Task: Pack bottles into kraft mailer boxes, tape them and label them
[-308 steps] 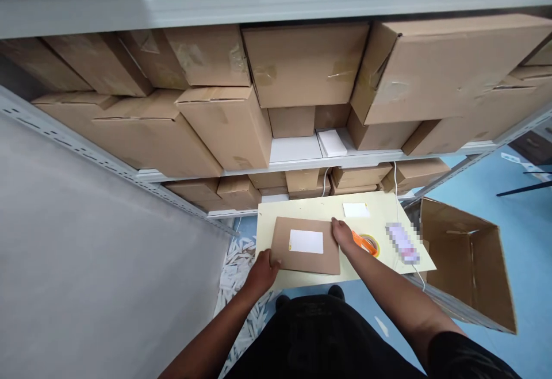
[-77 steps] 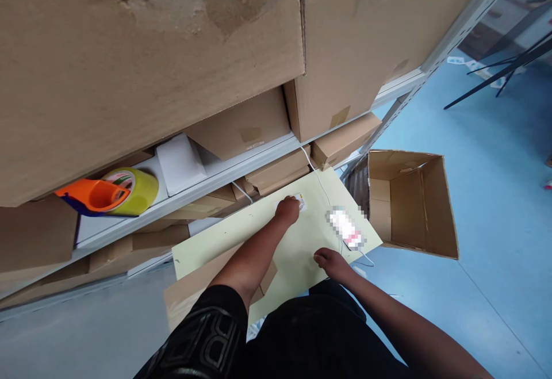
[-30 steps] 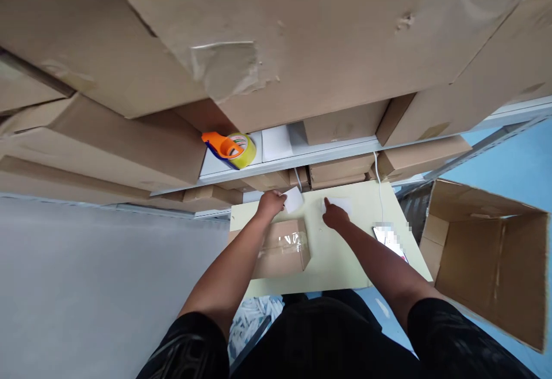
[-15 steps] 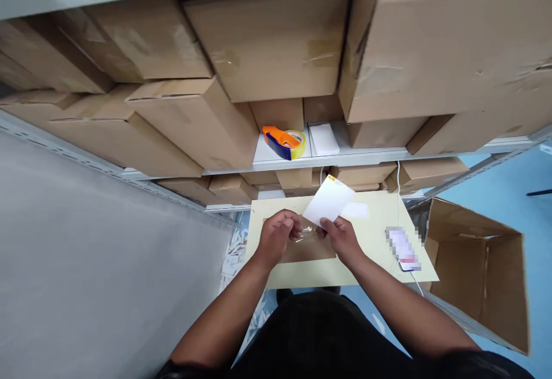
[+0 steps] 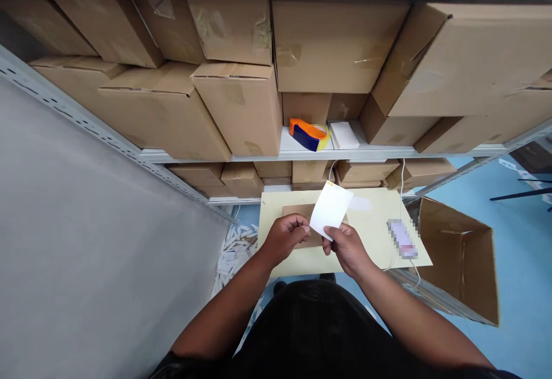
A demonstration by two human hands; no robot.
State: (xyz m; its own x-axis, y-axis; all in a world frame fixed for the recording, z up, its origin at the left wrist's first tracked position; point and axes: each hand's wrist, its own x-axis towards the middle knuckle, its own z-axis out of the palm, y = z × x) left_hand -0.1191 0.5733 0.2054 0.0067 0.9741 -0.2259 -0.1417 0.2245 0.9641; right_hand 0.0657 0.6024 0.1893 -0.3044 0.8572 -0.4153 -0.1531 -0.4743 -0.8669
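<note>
My right hand [image 5: 345, 247] pinches a white card-like sheet [image 5: 331, 209] between thumb and fingers at its lower edge. A small yellow-orange mark shows at the sheet's top corner. Just left of it, my left hand [image 5: 290, 234] is closed, thumb against curled fingers; whatever they may hold is hidden. Beneath both hands a flat brown cardboard package [image 5: 297, 210] lies on the pale yellow tabletop [image 5: 276, 264], partly covered by the hands and the sheet.
A phone [image 5: 402, 238] with a white cable lies at the tabletop's right. Behind, shelves hold cardboard boxes [image 5: 323, 45], an orange and blue tape dispenser [image 5: 308, 134] and a white stack [image 5: 344, 135]. An open carton [image 5: 461, 258] stands at right; paper scraps [image 5: 237, 249] litter the floor at left.
The head view has shifted. The white sheet has turned more upright and sits lower over the package, still in my right hand. My left hand's fingers have curled closer together.
</note>
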